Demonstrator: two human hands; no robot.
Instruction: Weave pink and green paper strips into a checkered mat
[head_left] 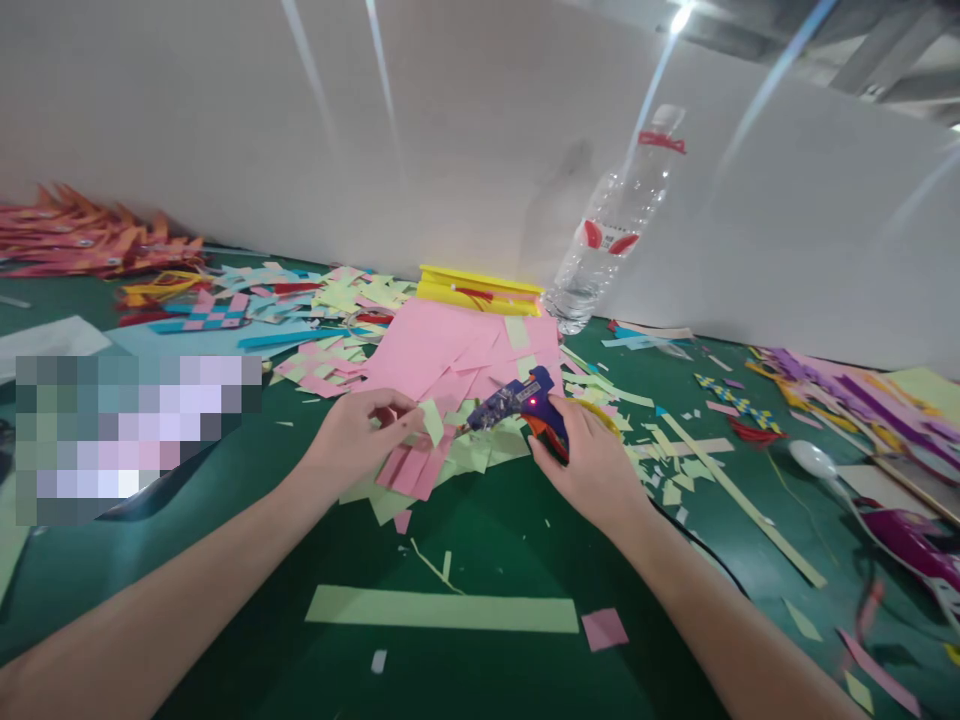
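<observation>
My right hand (592, 455) is wrapped round the handle of a blue-purple hot glue gun (517, 398) with an orange trigger and a small red light. Its nozzle points left, toward my left hand (367, 435). Between the thumb and fingers of that hand is a small pale green paper piece (433, 423). Below the nozzle lie pink paper strips (420, 468) on pale green paper pieces. A larger pink paper sheet (416, 345) spreads just behind both hands.
A clear plastic bottle (611, 235) leans against the grey partition (450, 150). Paper scraps (352, 290) litter the green table (487, 670). One long pale green strip (442, 608) lies in front. At right are a white spoon (814, 460) and a purple tool (904, 530); orange paper shapes (90, 240) are far left.
</observation>
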